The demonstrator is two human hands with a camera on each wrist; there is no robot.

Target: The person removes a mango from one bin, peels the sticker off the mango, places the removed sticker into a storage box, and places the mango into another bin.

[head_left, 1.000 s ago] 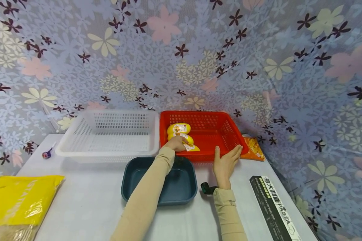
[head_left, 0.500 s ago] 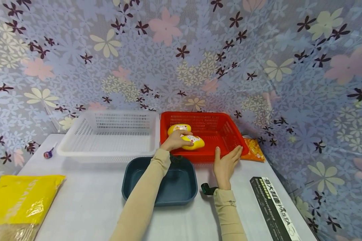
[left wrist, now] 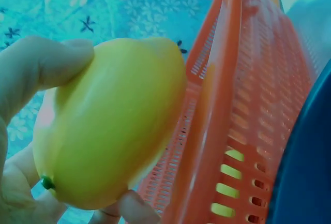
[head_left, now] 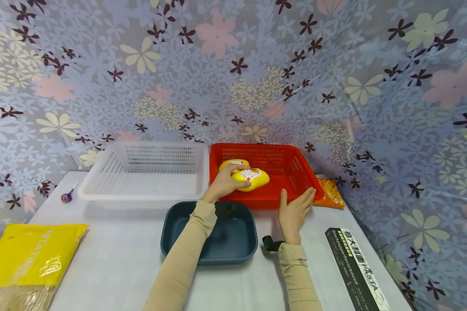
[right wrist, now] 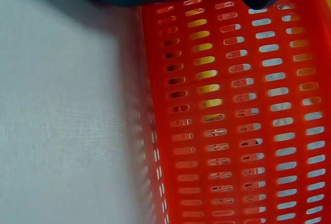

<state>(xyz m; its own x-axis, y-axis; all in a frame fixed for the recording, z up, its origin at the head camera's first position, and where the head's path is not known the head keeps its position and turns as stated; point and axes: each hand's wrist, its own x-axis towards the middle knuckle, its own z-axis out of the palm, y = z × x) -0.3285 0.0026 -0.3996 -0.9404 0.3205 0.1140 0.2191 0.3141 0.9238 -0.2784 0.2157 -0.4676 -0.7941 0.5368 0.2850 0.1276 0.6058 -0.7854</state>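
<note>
Two hands at the red basket [head_left: 292, 170], far right part of the table [head_left: 113, 259]. Left hand [head_left: 223, 183] curled round a yellow pack [head_left: 252, 179] — thumb on top, fingers beneath in the left wrist view [left wrist: 108, 125] — and holding it up over the basket's near left corner. Second yellow pack [head_left: 233, 163] lying behind it on the basket floor, against the left wall. Right hand [head_left: 294, 211] flat, fingers straight, pressed against the basket's near wall at its right corner; gripping nothing. Only that wall [right wrist: 248, 115] and bare table [right wrist: 62, 120] in the right wrist view, the hand itself out of sight there. Blue tray [head_left: 233, 235] just in front of the basket, touching or nearly touching its near wall, under the left forearm. White basket [head_left: 144, 172] side by side with the red one, on its left. Orange packet [head_left: 328, 193] tucked at the red basket's right side. Black pasta box [head_left: 356, 270] along the table's right edge; yellow bag [head_left: 23, 255] at the near left corner; small lollipop [head_left: 67, 197] near the left edge.
</note>
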